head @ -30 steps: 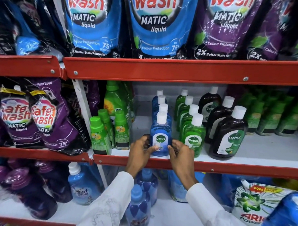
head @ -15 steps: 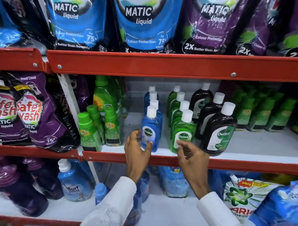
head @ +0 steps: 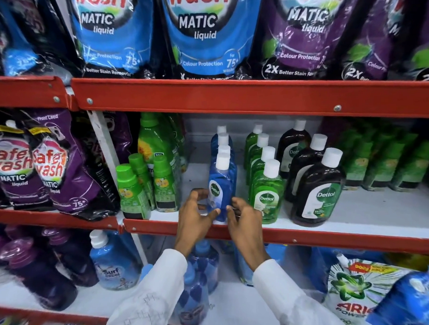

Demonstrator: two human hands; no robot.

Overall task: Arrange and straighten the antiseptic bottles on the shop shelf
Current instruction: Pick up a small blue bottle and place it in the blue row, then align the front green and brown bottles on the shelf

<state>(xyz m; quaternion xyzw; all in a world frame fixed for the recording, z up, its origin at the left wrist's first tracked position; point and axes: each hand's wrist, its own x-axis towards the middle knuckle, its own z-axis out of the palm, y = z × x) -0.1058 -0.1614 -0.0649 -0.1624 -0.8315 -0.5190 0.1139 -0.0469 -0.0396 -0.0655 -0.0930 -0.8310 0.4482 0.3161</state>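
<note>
Front blue bottle [head: 220,189] stands at shelf [head: 356,220] edge, label turned left. Left hand [head: 198,215] and right hand [head: 244,216] each grip its lower sides, fingers curled on it.

The middle shelf [head: 356,215] has a white surface and a red front edge. On it stand three rows of Dettol bottles that run to the back: the blue bottles [head: 220,191], the light green bottles [head: 267,197] just beside them, and the dark brown bottles [head: 317,190]. At the left stand small green-capped bottles [head: 130,192], and at the far right other green bottles [head: 384,166], which are blurred.
</note>
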